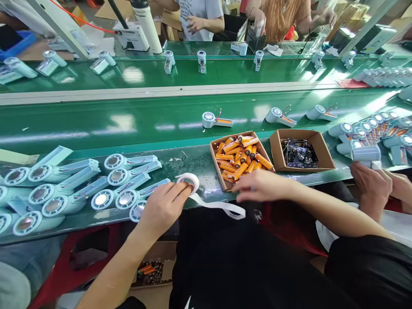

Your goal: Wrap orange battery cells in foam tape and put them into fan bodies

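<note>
My left hand [165, 207] is closed on a roll of white tape [192, 180] at the edge of the bench. A loose strip of the tape [220, 206] hangs from the roll and curls back on itself in front of my black shirt. My right hand [257, 186] is at the near side of a cardboard box [222, 177], its fingers stretched to the left and nothing visible in them. Orange cylindrical batteries [240, 156] with wires fill that box. Left of my left hand lie several light-blue handheld fan housings [118, 177].
Beside the batteries stands a box [326, 161] of dark circuit boards [299, 153]. Fan housings with batteries [222, 121] lie on the green conveyor belt [154, 124]. At right, a co-worker's hands [370, 182] hold a housing. Other people work across the line.
</note>
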A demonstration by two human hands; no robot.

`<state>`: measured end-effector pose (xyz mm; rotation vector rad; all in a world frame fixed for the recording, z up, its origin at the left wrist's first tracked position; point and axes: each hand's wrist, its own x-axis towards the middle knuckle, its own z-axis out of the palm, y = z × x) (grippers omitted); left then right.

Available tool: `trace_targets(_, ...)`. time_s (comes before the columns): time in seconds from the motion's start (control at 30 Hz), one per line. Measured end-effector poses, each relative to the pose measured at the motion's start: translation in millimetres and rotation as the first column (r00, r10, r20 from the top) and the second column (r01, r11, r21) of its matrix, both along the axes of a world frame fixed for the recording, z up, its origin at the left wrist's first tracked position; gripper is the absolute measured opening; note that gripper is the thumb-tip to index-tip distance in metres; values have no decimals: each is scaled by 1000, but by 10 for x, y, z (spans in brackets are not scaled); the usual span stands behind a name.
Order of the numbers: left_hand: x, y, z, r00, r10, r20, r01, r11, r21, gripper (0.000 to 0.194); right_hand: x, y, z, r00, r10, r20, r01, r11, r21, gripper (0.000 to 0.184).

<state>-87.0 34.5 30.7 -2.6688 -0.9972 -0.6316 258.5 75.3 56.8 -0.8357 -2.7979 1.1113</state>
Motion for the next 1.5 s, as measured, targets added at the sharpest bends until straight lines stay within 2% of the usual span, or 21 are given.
trace_targets(0.1, 93, -39, -39, 998, -47, 29, 47, 999, 15, 25, 83, 206, -56, 977, -181, 109, 124, 909, 399, 31)
trace_targets(0.17, 169, -44, -56, 996, -77, 45, 77, 997, 13, 26, 91, 291, -136, 963, -220, 159, 123, 876, 466, 26)
trace_targets(0.27, 260, -40, -69, 995, -92, 42, 92, 996, -14, 24, 62, 313, -223, 939, -324, -115, 343, 901, 264, 25)
trace_targets(0.33, 301, -35, -56, 994, -107, 6, 107, 994, -28, 23, 27, 264, -225, 808, -489, -329, 500, 864, -57, 32)
trace_targets(0.4, 337, -26, -16, 990, -135, -50, 133, 991, -28, 21, -20, 186, -180, 702, -604, -378, 510, 796, -324, 38)
trace_targets(0.43, 357, -17, 13, 985, -151, -80, 150, 988, -22, 20, -47, 144, -142, 705, -612, -358, 488, 785, -381, 39)
trace_targets(0.57, 447, 40, 128, 958, -224, -177, 230, 973, 14, 15, -158, 34, 68, 875, -457, -161, 416, 879, -231, 24)
trace_targets(0.7, 518, 105, 173, 922, -310, -230, 317, 948, -9, 13, -233, 63, 263, 963, -261, -59, 250, 955, -157, 23)
trace_targets(0.8, 545, 132, 215, 881, -388, -272, 382, 921, -75, 14, -259, 117, 274, 985, -169, -19, 162, 967, -196, 22)
trace_targets(0.87, 554, 139, 258, 880, -379, -287, 374, 924, -74, 16, -295, 113, 166, 967, -244, -74, 217, 939, -266, 21)
trace_targets(0.93, 564, 137, 286, 910, -299, -287, 306, 952, -20, 15, -388, 38, -35, 846, -475, -241, 350, 837, -420, 21)
trace_targets(0.97, 577, 131, 285, 928, -251, -274, 265, 964, 16, 14, -460, -28, -159, 720, -611, -329, 400, 753, -523, 25)
trace_targets(1.03, 628, 98, 239, 960, -185, -208, 204, 976, 74, 14, -638, -198, -408, 382, -821, -425, 430, 565, -705, 41)
trace_targets(1.1, 717, 18, 147, 984, -157, -88, 166, 981, 103, 14, -794, -359, -588, 108, -902, -419, 419, 423, -803, 51)
trace_targets(1.17, 813, -111, 45, 989, -142, 46, 138, 986, 93, 13, -832, -424, -631, 23, -923, -384, 420, 358, -834, 51)
trace_targets(1.23, 865, -240, -32, 972, -200, 126, 197, 980, 31, 12, -702, -338, -536, -30, -905, -424, 482, 358, -799, 42)
trace_targets(1.3, 832, -279, -83, 959, -261, 114, 269, 961, -58, 13, -453, -125, -370, -197, -790, -581, 603, 370, -707, 32)
trace_targets(1.33, 779, -243, -106, 967, -241, 80, 248, 963, -102, 14, -324, -2, -292, -295, -678, -673, 652, 372, -660, 31)
trace_targets(1.37, 702, -170, -130, 984, -174, 37, 177, 974, -138, 15, -214, 112, -229, -334, -603, -724, 680, 378, -628, 32)
trace_targets(1.43, 487, 45, -173, 998, 17, -58, -28, 981, -194, 21, -87, 256, -167, -278, -578, -767, 695, 430, -576, 35)
trace_targets(1.5, 226, 223, -195, 984, 146, -102, -166, 958, -234, 29, -64, 255, -187, -141, -633, -761, 684, 493, -537, 41)
